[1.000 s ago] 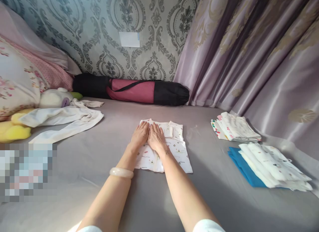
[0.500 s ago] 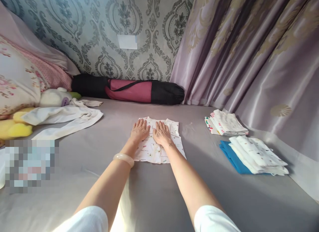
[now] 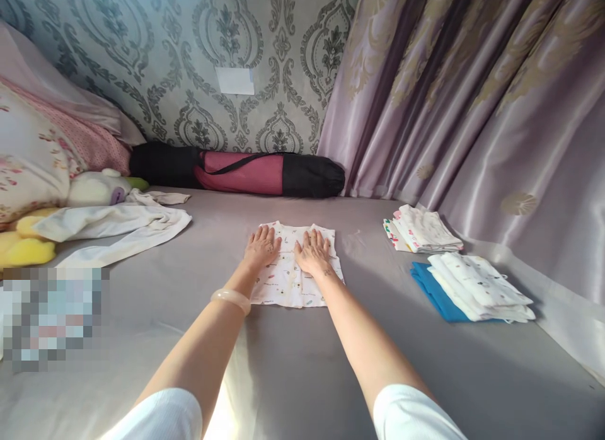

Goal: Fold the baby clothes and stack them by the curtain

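Note:
A small white baby shirt (image 3: pixel 289 282) with a scattered print lies flat on the grey bed sheet (image 3: pixel 302 358), its neckline on the far side. My left hand (image 3: pixel 262 246) rests palm down on its upper left part, fingers stretched out. On the upper right part lies my right hand (image 3: pixel 312 252), also flat with the fingers apart. Both palms touch the cloth and neither hand grips it. The sleeves are not visible; the shirt's outline looks squarish, with part of it hidden under my hands and right forearm.
Folded clothes form two piles at the right, one white and printed (image 3: pixel 425 229), one with white pieces (image 3: pixel 482 289) over blue cloth (image 3: pixel 437 295). Loose white trousers (image 3: pixel 142 224) and plush toys (image 3: pixel 31 244) lie left. A black-and-red long bag (image 3: pixel 246 173) lies along the wall.
My right hand has slid slightly right across the shirt, widening the gap between my hands. The left hand stays flat on the cloth. The whole view has shifted a little.

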`<state>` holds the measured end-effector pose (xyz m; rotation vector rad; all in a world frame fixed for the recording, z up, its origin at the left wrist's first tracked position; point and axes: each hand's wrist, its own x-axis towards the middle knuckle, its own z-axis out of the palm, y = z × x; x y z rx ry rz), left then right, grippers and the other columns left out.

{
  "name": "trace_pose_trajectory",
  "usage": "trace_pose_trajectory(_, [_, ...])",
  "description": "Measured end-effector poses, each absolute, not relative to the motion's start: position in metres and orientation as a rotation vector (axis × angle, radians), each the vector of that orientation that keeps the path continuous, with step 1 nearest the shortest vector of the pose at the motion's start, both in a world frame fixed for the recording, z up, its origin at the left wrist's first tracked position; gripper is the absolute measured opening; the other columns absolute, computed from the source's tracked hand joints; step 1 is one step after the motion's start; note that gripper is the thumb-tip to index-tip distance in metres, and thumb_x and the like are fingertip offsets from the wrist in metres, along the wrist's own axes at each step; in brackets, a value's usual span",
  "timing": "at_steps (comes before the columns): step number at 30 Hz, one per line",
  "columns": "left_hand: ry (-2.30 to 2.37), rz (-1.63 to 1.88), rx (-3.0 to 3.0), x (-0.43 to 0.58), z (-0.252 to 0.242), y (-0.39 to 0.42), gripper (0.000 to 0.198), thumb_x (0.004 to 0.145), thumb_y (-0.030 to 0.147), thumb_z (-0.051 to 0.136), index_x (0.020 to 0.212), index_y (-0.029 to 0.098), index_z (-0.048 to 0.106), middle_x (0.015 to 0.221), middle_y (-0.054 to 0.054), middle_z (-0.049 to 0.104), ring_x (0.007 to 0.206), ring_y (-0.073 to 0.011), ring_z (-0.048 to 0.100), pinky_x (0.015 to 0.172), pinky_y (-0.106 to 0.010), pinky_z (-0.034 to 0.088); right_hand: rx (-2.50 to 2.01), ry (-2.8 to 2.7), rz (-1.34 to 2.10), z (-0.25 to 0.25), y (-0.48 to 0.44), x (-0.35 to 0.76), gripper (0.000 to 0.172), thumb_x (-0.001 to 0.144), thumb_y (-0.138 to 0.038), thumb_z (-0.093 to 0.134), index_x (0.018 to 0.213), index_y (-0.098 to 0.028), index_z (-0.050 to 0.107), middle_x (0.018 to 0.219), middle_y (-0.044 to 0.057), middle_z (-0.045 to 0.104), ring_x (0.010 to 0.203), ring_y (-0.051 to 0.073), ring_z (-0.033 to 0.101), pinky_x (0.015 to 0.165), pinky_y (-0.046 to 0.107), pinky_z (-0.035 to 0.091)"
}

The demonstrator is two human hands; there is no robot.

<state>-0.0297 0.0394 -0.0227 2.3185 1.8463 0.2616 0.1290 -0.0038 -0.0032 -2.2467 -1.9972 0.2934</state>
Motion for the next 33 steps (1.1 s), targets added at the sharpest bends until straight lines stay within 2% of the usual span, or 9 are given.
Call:
trace_pose_trajectory(6, [1.685, 0.447, 2.063, -0.040, -0.015, 0.049, 0.058, 0.094, 0.044, 0.041, 0.145, 0.017, 0.041, 0.159, -0.013, 0.028, 0.149, -0.0284, 0.017, 0.119, -0.049, 0.013, -2.156, -1.930, 0.511, 0.006, -0.006, 0.139, 0.066, 0.099, -0.048, 0.027, 0.154, -0.012, 0.027, 0.163, 0.014, 0.013, 0.150, 0.033, 0.006, 0.119, 0.053, 0.001])
trace_pose_trajectory(10, [1.534, 0.728, 1.761, -0.069, -0.005, 0.045, 0.058, 0.090, 0.054, 0.045, 0.139, 0.024, 0.049, 0.149, -0.011, 0.047, 0.136, -0.0254, 0.045, 0.110, -0.036, 0.037, -1.941, -1.848, 0.738, 0.018, -0.007, 0.167, 0.059, 0.100, -0.044, 0.024, 0.154, -0.022, 0.029, 0.163, 0.004, 0.016, 0.150, 0.020, 0.011, 0.121, 0.042, 0.009])
trace_pose_trajectory(13, [1.510, 0.847, 1.621, -0.097, 0.002, 0.028, 0.057, 0.081, 0.054, 0.056, 0.127, 0.021, 0.059, 0.130, -0.014, 0.063, 0.119, -0.0266, 0.060, 0.095, -0.033, 0.048, -1.822, -1.713, 0.679, 0.016, -0.021, 0.202, 0.054, 0.099, -0.037, 0.026, 0.150, -0.021, 0.036, 0.158, 0.007, 0.033, 0.143, 0.016, 0.033, 0.116, 0.033, 0.027])
trace_pose_trajectory(15, [1.598, 0.788, 1.657, -0.113, 0.006, 0.013, 0.053, 0.076, 0.053, 0.059, 0.116, 0.018, 0.064, 0.115, -0.014, 0.070, 0.105, -0.0270, 0.065, 0.084, -0.032, 0.051, -1.800, -1.602, 0.669, 0.010, -0.039, 0.225, 0.047, 0.094, -0.031, 0.038, 0.137, -0.018, 0.052, 0.138, 0.012, 0.057, 0.125, 0.019, 0.056, 0.105, 0.033, 0.042])
trace_pose_trajectory(17, [1.693, 0.672, 1.701, -0.126, 0.010, -0.003, 0.050, 0.074, 0.054, 0.057, 0.106, 0.016, 0.066, 0.096, -0.011, 0.072, 0.088, -0.0258, 0.068, 0.071, -0.031, 0.052, -1.882, -1.541, 0.717, 0.003, -0.063, 0.244, 0.036, 0.091, -0.028, 0.044, 0.121, -0.017, 0.062, 0.110, 0.011, 0.071, 0.097, 0.019, 0.068, 0.088, 0.032, 0.051])
trace_pose_trajectory(20, [1.691, 0.488, 1.691, -0.137, 0.013, -0.027, 0.051, 0.072, 0.057, 0.057, 0.102, 0.016, 0.065, 0.074, -0.005, 0.069, 0.069, -0.0225, 0.066, 0.058, -0.028, 0.048, -1.981, -1.475, 0.831, 0.001, -0.100, 0.255, 0.029, 0.090, -0.029, 0.048, 0.110, -0.017, 0.064, 0.087, 0.007, 0.073, 0.069, 0.015, 0.067, 0.066, 0.027, 0.052])
trace_pose_trajectory(23, [1.658, 0.432, 1.673, -0.136, 0.014, -0.048, 0.052, 0.067, 0.058, 0.063, 0.100, 0.018, 0.064, 0.066, -0.002, 0.066, 0.062, -0.0204, 0.062, 0.054, -0.027, 0.044, -1.935, -1.507, 0.901, 0.006, -0.128, 0.247, 0.029, 0.089, -0.029, 0.050, 0.112, -0.017, 0.063, 0.081, 0.004, 0.071, 0.063, 0.013, 0.063, 0.058, 0.023, 0.047])
trace_pose_trajectory(30, [1.500, 0.528, 1.702, -0.126, 0.021, -0.086, 0.070, 0.067, 0.050, 0.070, 0.131, 0.025, 0.057, 0.059, 0.004, 0.057, 0.053, -0.0179, 0.052, 0.050, -0.026, 0.037, -1.752, -1.773, 0.927, 0.021, -0.160, 0.229, 0.046, 0.086, -0.032, 0.052, 0.130, -0.021, 0.055, 0.078, -0.001, 0.065, 0.064, 0.013, 0.058, 0.064, 0.024, 0.046])
trace_pose_trajectory(33, [1.386, 0.539, 1.750, -0.126, 0.029, -0.095, 0.052, 0.066, 0.044, 0.070, 0.114, 0.025, 0.069, 0.062, 0.002, 0.057, 0.053, -0.0171, 0.050, 0.050, -0.027, 0.037, -1.737, -1.914, 0.828, 0.020, -0.165, 0.234, 0.046, 0.084, -0.022, 0.048, 0.128, -0.025, 0.058, 0.091, 0.000, 0.063, 0.067, 0.012, 0.058, 0.068, 0.025, 0.046])
